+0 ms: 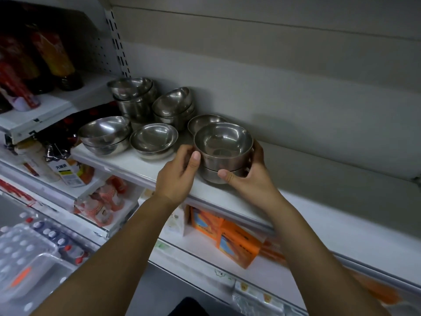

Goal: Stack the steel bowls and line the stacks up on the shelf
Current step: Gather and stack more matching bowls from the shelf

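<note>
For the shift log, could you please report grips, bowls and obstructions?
Both holding: left grip, right grip on bowl stack. At shelf front edge. Lone bowl close behind.

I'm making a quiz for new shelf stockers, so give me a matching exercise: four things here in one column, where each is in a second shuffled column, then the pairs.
1. rightmost short stack of round steel bowls
2. tall stack of steel bowls
3. orange cardboard boxes
4. steel bowl with only its far rim showing

A. on the lower shelf
B. gripped between left hand and right hand
C. just behind the gripped stack
D. back left of the white shelf, by the slotted upright

Pairs: 1-B, 2-D, 3-A, 4-C
</note>
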Demonstrator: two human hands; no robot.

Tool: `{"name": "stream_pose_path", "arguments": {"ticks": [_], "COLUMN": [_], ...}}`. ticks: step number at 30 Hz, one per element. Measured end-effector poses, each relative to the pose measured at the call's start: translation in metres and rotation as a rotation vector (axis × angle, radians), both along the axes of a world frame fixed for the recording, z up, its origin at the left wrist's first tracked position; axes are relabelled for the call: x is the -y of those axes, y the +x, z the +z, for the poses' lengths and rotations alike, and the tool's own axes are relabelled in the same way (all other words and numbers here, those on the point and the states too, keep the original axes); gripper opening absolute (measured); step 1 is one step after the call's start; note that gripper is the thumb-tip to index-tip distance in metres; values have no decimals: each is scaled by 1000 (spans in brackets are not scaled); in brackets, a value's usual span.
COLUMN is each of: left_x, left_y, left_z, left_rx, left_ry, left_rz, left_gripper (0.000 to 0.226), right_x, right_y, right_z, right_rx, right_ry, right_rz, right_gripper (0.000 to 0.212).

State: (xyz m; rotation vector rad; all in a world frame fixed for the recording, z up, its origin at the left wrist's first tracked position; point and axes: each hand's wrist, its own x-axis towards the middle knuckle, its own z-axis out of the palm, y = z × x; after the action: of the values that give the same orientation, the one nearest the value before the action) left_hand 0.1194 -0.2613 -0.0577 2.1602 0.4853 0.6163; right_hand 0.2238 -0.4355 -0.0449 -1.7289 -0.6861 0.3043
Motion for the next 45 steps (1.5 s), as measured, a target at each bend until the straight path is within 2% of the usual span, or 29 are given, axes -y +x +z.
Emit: {"name": "stream_pose_path", "arguments": {"ticks": [4,7,9,11,13,16,18,21,23,26,30,31,34,36,38,41,45], "left_x": [3,-3,-8,-13,-21,-47,-76,-118,-136,-158,-167,-167,-168,-168,-167,-160,-142], "left_y": [1,4,8,12,17,28,42,65,80,96,111,112,112,112,111,112,113], "left_z": [1,-3,-4,1,9,26,35,51,58,63,63,63,60,57,57,64,84], "left_rx": [-53,-43,-22,55,166,227,196,48,-74,-152,-181,-176,-95,-15,63,181,270], "left_ry": [8,-45,-57,14,89,114,96,217,298,297,340,349,350,301,246,270,312], "left_rz": [-71,-112,-159,-157,-92,64,128,120,71,-23,-164,-179,-188,-170,-171,-220,-360], "left_gripper": [56,54,53,54,53,41,27,50,51,53,27,27,40,27,26,28,18], "right_x": [17,22,21,17,9,-4,-11,-20,-25,-34,-47,-50,-58,-60,-60,-61,-59], "right_y": [7,9,8,5,2,3,3,0,-3,-10,-17,-18,-22,-24,-27,-31,-36], "right_z": [-2,-4,-6,-6,-8,-11,-11,-10,-12,-13,-13,-12,-11,-10,-9,-7,4], "right_rx": [13,16,6,5,18,27,28,20,28,42,52,51,42,54,62,42,-10], "right_ry": [2,9,23,20,15,35,42,51,60,68,78,82,95,93,76,54,41], "right_rz": [-30,-48,-59,-73,-105,-191,-246,-315,-354,-398,-492,-518,-583,-617,-637,-654,-607], "right_gripper": [102,102,109,123,134,137,135,135,135,141,145,146,144,140,135,135,140]}}
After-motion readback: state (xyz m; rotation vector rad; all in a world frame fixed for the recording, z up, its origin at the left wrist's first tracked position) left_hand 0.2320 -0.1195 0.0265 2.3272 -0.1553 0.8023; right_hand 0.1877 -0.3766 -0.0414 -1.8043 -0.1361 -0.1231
